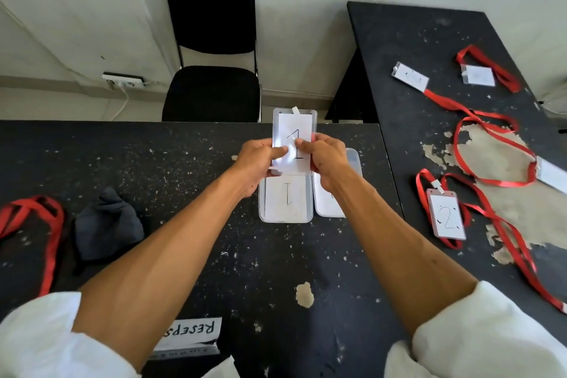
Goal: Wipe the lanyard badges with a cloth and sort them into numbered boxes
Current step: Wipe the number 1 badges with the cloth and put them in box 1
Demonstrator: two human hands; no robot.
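Note:
I hold a clear badge holder [294, 126] with a paper card marked 1 upright over the table's middle. My left hand [259, 159] pinches its left edge, thumb on the front. My right hand [322, 156] pinches its right edge. Under them lie two clear boxes: one [285, 201] labelled 1, and a second box [352, 163] to its right, its label hidden by my right wrist. A dark grey cloth [107, 224] lies crumpled to the left.
A loose red lanyard [49, 230] lies at the far left. On the right table [414, 40] lie a badge marked 2 [446, 215] and several other badges with red lanyards [491, 138]. A black chair [211, 92] stands behind the table. A paper sign [196, 333] sits near me.

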